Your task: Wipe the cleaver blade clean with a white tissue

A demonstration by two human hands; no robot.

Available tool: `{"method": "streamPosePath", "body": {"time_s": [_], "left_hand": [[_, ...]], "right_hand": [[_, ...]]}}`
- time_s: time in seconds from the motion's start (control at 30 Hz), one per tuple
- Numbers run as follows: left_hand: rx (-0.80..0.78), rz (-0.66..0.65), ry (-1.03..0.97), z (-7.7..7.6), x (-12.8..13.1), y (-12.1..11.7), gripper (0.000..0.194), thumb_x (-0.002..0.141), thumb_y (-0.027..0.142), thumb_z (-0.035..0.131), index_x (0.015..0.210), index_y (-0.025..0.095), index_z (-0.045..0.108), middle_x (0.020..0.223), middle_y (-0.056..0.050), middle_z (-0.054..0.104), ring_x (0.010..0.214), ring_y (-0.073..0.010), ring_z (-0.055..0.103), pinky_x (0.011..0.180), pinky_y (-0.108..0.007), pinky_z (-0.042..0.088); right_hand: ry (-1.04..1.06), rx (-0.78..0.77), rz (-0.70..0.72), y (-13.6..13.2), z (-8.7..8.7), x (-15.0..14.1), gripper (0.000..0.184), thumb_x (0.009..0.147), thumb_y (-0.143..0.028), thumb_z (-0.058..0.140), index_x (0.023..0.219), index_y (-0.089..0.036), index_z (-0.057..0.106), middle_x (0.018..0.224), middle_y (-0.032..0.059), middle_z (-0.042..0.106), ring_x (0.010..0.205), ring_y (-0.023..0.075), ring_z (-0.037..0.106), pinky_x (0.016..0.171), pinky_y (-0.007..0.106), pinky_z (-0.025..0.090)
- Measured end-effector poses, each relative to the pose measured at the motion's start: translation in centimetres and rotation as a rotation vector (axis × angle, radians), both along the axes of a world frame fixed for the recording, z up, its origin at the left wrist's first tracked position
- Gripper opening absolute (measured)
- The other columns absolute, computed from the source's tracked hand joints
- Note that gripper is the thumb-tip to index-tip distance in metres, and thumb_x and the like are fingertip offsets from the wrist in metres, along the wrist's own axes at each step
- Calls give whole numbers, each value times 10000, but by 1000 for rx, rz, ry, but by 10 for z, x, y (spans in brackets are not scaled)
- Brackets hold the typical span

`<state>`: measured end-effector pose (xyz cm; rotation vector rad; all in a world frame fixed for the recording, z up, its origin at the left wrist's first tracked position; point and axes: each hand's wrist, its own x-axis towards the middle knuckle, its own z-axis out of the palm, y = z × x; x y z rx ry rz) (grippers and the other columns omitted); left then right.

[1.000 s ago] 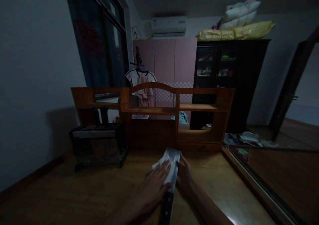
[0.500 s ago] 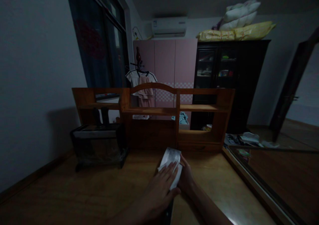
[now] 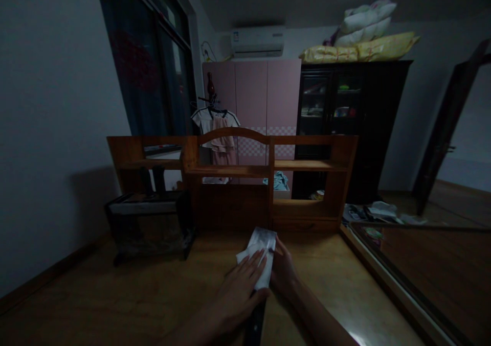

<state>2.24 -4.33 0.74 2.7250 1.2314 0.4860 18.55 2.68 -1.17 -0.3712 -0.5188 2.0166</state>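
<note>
A cleaver lies on the wooden desk (image 3: pixel 153 295), its shiny blade (image 3: pixel 264 235) pointing away from me and its dark handle (image 3: pixel 254 321) toward me. A white cloth (image 3: pixel 258 264) is spread over the blade. My left hand (image 3: pixel 238 290) lies flat on the cloth, fingers stretched out and pressing it down. My right hand (image 3: pixel 284 270) rests against the blade's right side with its fingers curled onto the edge. Most of the blade is hidden under the cloth and my hands.
A wooden desk-top shelf (image 3: pixel 268 172) stands just behind the blade. A dark rack (image 3: pixel 149 223) sits at the left. A framed mirror (image 3: pixel 418 274) lies along the right. Wardrobes, hanging clothes and an air conditioner fill the dim back of the room.
My left hand slid the cloth forward along the blade, then drew it a little back toward me. The right hand stayed against the blade.
</note>
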Motion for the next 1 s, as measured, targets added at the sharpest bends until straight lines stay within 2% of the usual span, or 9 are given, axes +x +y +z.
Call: {"method": "streamPosePath", "body": {"time_s": [0.2,0.37,0.53,0.67,1.0], "left_hand": [[10,34,3,-9,-12,11,660,975,552,296,1528,321,18,1592,7,32,1466,-230,107,1189,-445,207],[5,102,0,-4,-14,15,664,972,561,291,1534,294,57,1596,-12,38,1466,-248,107,1186,-465,209],[29,-2,-14,6,3,-3,681,972,547,316,1532,309,10,1595,0,41,1465,-239,119,1191,-453,216],[-5,-79,16,4,13,-14,692,966,563,317,1531,315,4,1590,6,37,1466,-223,113,1197,-440,200],[-1,22,-2,-3,-5,1,659,974,551,303,1530,323,33,1592,8,60,1462,-225,141,1187,-442,230]], "right_hand": [[-5,1,19,-3,5,1,356,887,-452,532,870,-133,690,822,114,742,870,277,705,831,416,534],[-10,1,19,-3,4,0,362,892,-451,526,909,-130,691,819,109,745,854,271,709,833,416,533],[-15,15,-20,1,-3,1,369,871,-475,551,848,-135,693,789,101,746,847,272,711,837,417,529],[-33,2,-28,3,-7,4,376,849,-488,580,832,-132,699,737,98,741,835,288,713,833,427,528],[4,12,6,0,0,1,391,860,-503,568,839,-129,681,787,116,739,867,278,705,840,419,529]]}}
